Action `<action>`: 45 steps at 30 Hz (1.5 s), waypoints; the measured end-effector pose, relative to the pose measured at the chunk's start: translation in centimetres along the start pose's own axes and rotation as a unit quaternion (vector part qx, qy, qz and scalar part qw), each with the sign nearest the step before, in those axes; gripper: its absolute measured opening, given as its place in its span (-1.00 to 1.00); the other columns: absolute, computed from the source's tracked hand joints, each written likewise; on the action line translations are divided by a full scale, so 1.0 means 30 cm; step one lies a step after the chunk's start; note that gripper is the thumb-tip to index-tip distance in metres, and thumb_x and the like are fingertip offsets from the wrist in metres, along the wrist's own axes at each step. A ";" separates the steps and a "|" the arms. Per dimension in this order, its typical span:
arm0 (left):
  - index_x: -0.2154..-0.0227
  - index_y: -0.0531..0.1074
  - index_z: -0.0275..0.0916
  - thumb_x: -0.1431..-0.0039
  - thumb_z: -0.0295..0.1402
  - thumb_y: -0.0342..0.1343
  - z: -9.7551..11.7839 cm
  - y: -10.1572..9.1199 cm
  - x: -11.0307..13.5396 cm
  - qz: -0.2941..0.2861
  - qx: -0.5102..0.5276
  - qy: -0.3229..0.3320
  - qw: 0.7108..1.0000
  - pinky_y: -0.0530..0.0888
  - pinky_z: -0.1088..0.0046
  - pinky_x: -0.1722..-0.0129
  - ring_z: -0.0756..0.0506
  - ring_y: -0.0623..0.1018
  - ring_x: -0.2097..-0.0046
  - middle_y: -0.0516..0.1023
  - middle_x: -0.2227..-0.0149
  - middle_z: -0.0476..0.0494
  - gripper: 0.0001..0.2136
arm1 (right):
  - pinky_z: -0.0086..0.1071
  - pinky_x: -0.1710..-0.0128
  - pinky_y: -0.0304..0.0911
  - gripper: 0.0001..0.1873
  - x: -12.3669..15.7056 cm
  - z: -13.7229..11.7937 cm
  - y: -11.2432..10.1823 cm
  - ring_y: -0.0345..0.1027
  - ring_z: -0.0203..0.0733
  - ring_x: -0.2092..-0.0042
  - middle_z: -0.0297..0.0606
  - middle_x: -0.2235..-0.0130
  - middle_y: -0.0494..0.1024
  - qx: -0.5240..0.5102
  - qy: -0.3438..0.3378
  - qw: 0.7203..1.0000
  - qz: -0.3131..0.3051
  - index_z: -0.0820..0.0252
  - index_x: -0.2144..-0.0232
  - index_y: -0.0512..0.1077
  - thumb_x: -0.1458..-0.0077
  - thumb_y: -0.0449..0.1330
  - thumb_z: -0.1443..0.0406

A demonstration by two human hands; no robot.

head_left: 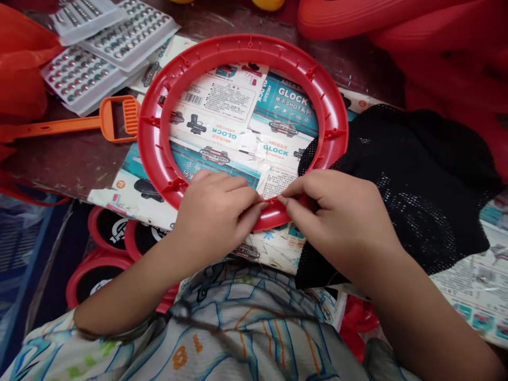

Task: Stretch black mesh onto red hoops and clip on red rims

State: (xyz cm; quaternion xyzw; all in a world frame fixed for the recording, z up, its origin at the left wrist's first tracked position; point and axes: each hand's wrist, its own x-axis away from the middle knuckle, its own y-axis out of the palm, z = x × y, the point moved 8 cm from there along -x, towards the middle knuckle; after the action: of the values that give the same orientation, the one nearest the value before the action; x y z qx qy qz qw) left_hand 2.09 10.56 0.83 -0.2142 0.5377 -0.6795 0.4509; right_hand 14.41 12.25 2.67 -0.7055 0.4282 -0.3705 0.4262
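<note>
A red plastic ring [242,50] with small pegs along its rim lies flat on printed cardboard sheets [238,106]. My left hand [216,211] rests on the ring's near edge, fingers curled and pinching at the rim. My right hand [337,217] meets it fingertip to fingertip, pinching the edge of a black mesh net [416,185] against the same spot on the rim. The net spreads out to the right, over the ring's right side and the cardboard.
An orange plastic handle [79,123] lies left of the ring. Blister sheets of button cells [103,47] sit at the back left. Red rings with black centres [107,248] are stacked below the table edge at left. Red plastic parts [397,32] pile up at the back right.
</note>
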 end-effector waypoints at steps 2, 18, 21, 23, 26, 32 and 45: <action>0.46 0.53 -0.18 -0.35 -0.32 0.07 0.000 0.002 0.000 -0.002 -0.001 0.000 1.000 0.21 0.27 0.33 -0.12 0.49 0.39 0.52 0.50 -0.04 -0.74 | -0.35 0.37 0.05 -0.82 -0.005 0.022 -0.001 0.39 -0.22 0.37 -0.33 0.42 0.58 0.017 0.051 0.998 -0.013 0.14 0.45 0.52 -0.19 0.20 0.36; 0.40 0.56 -0.28 -0.40 -0.23 0.04 0.014 -0.046 -0.009 0.036 -0.043 0.153 0.987 0.35 0.21 0.23 -0.16 0.48 0.36 0.53 0.46 -0.14 -0.67 | -0.37 0.45 -0.07 -0.81 -0.004 0.025 0.039 0.32 -0.23 0.44 -0.34 0.48 0.53 0.025 0.092 0.995 -0.042 0.16 0.47 0.44 -0.19 0.27 0.26; 0.28 0.58 -0.28 -0.39 -0.41 0.03 0.053 -0.044 -0.010 0.057 -0.039 0.169 0.983 0.34 0.28 0.29 -0.15 0.53 0.31 0.61 0.35 -0.15 -0.79 | -0.37 0.44 -0.05 -0.81 -0.009 0.025 0.038 0.32 -0.22 0.43 -0.33 0.47 0.53 0.037 0.086 0.995 -0.044 0.17 0.47 0.44 -0.19 0.25 0.27; 0.32 0.57 -0.28 -0.39 -0.44 0.02 0.064 -0.033 -0.013 0.056 -0.039 0.171 0.983 0.32 0.30 0.34 -0.13 0.53 0.34 0.61 0.37 -0.14 -0.77 | -0.36 0.43 -0.03 -0.78 -0.009 0.023 0.039 0.32 -0.21 0.42 -0.32 0.47 0.52 0.044 0.072 0.995 -0.049 0.17 0.49 0.44 -0.20 0.26 0.27; 0.40 0.55 -0.30 -0.37 -0.45 0.02 0.061 -0.028 -0.021 0.063 -0.039 0.148 0.986 0.31 0.29 0.40 -0.13 0.51 0.40 0.55 0.44 -0.13 -0.75 | -0.35 0.40 0.05 -0.80 -0.001 0.005 0.038 0.36 -0.20 0.38 -0.31 0.42 0.53 0.049 0.025 0.997 -0.053 0.18 0.45 0.48 -0.24 0.21 0.32; 0.45 0.53 -0.35 -0.31 -0.46 0.06 0.055 -0.021 -0.027 0.068 -0.022 0.122 0.990 0.33 0.27 0.42 -0.15 0.49 0.42 0.47 0.51 -0.12 -0.77 | -0.31 0.26 0.22 -0.84 0.025 -0.040 0.002 0.45 -0.10 0.23 -0.20 0.29 0.56 0.058 -0.086 0.995 0.008 0.27 0.33 0.54 -0.21 0.15 0.47; 0.50 0.47 -0.25 -0.25 -0.46 0.10 0.024 -0.015 -0.029 0.067 -0.020 0.150 0.986 0.33 0.32 0.40 -0.10 0.44 0.43 0.44 0.53 -0.05 -0.81 | -0.32 0.40 0.06 -0.81 -0.005 0.080 -0.006 0.39 -0.18 0.39 -0.29 0.45 0.59 0.064 0.147 0.986 -0.050 0.16 0.53 0.52 -0.13 0.29 0.30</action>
State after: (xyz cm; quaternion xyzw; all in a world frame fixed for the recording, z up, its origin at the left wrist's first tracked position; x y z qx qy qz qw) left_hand 2.92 10.92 1.67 -0.0825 0.6257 -0.6612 0.4057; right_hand 16.55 13.11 1.94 -0.6354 0.4260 -0.5172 0.3838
